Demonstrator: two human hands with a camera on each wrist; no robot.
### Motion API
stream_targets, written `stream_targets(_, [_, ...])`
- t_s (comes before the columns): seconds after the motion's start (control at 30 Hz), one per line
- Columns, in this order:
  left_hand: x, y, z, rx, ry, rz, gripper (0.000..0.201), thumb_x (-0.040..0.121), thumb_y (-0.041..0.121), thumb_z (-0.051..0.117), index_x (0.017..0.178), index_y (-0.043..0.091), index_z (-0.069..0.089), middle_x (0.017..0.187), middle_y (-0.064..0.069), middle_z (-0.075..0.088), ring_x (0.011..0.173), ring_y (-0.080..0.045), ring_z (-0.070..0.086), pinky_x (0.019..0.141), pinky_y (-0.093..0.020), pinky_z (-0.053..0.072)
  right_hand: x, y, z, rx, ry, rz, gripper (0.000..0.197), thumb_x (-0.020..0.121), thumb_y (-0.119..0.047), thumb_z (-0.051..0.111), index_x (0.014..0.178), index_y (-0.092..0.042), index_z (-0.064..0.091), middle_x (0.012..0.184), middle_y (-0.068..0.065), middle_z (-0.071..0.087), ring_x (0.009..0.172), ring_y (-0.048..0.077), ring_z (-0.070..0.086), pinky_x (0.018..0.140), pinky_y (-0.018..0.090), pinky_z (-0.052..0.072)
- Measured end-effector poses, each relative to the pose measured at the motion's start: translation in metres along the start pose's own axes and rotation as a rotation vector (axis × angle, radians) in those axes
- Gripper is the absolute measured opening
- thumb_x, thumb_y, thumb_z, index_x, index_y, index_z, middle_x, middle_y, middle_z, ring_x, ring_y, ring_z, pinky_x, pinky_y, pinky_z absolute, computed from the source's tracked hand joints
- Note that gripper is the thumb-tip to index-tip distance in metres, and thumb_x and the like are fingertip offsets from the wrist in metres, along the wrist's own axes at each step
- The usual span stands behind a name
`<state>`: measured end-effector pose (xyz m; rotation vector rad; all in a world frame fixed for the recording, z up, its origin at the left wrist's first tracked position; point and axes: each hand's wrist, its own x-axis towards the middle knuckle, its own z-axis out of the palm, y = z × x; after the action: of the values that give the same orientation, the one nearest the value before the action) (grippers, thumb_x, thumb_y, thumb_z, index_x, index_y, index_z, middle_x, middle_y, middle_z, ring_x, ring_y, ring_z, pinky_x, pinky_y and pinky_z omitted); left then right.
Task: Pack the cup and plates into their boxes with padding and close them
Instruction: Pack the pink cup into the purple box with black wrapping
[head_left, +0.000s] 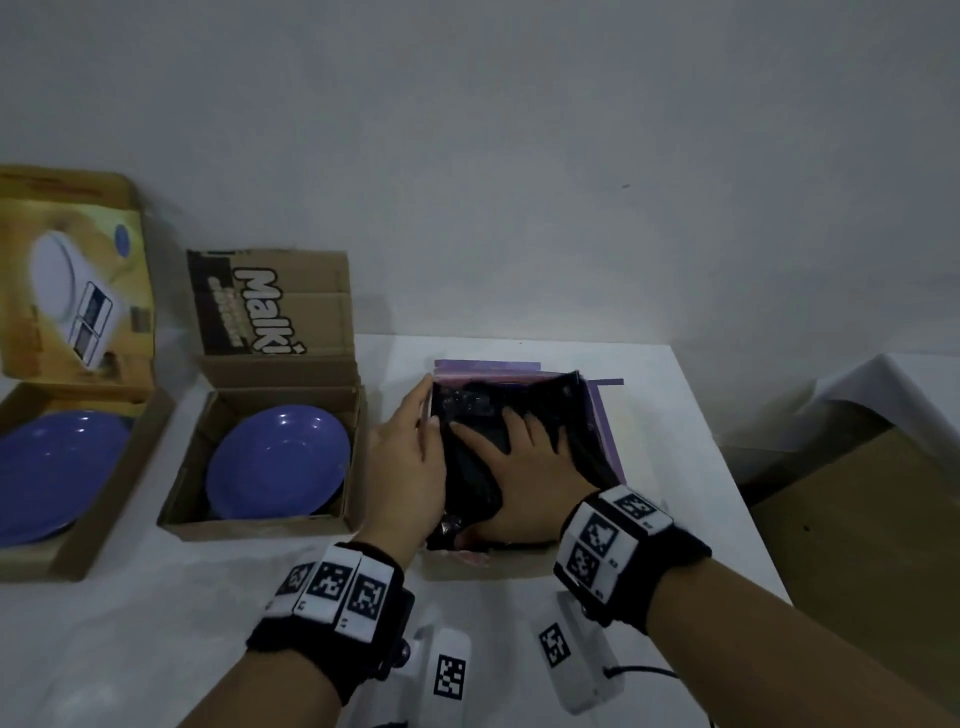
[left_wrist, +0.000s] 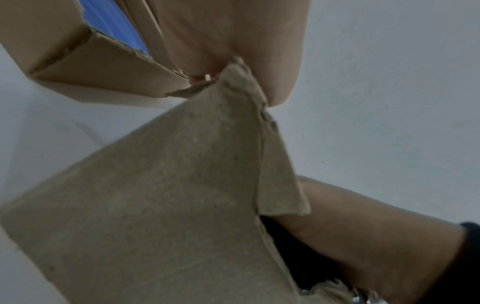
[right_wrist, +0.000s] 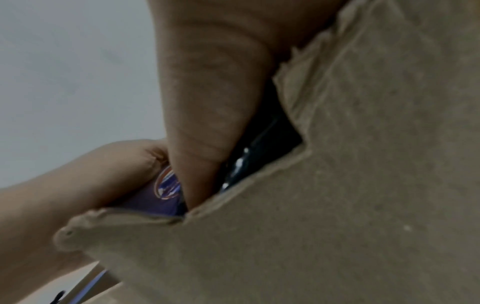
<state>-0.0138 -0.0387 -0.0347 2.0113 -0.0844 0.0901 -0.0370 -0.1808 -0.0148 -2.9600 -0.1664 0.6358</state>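
Note:
A purple box (head_left: 605, 415) sits on the white table, stuffed with black shiny padding (head_left: 467, 400). My right hand (head_left: 519, 452) lies flat on the padding with fingers spread, pressing it down. Along the box's left wall my left hand (head_left: 410, 447) rests with straight fingers. The cup is hidden. In the right wrist view the padding (right_wrist: 259, 154) shows behind a brown cardboard flap (right_wrist: 337, 205). Left of these, a blue plate (head_left: 278, 462) lies in the open Malki box (head_left: 260, 525), and another blue plate (head_left: 57, 467) lies in the open yellow box (head_left: 78, 291).
A white cloth covers the table (head_left: 156, 623), whose right edge runs just past the purple box. A brown cardboard surface (head_left: 872, 519) stands lower at the right. The lids of both plate boxes stand up against the grey wall.

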Motion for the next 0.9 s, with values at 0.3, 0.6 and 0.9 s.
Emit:
stream_targets(0.3, [0.005,0.009,-0.001,0.553,-0.104,0.122,0.048,0.092,0.012,0.041,0.134,0.034,0.047,0.158,-0.002,0.018,0.133,-0.029,0.027,0.111,-0.040,0.025,-0.003,0.007,-0.043,0.388,-0.074,-0.010,0.110,0.063,-0.050,0.080,0.147,-0.039,0.010,0.152,0.003,0.020,0.139,0.025,0.020,0.115,0.045,0.020])
stream_targets(0.6, [0.011,0.015,0.002,0.786,-0.261,0.037,0.049,0.091,0.012,0.041,0.136,0.033,0.047,0.160,-0.007,0.000,0.141,-0.033,0.013,0.113,-0.046,0.022,-0.024,0.035,-0.054,-0.362,-0.115,0.000,0.105,0.074,-0.034,0.073,0.151,-0.026,0.002,0.158,0.015,0.000,0.145,0.026,0.014,0.116,0.054,-0.002])
stream_targets(0.9, [0.012,0.015,0.001,0.763,-0.253,0.034,0.039,0.096,0.022,0.038,0.131,0.029,0.053,0.159,-0.007,0.007,0.143,-0.030,0.012,0.113,-0.045,0.021,-0.031,0.041,-0.050,-0.407,-0.015,-0.032,0.120,0.062,-0.059,0.073,0.151,-0.025,-0.001,0.155,0.009,0.017,0.141,0.028,0.018,0.112,0.057,-0.009])
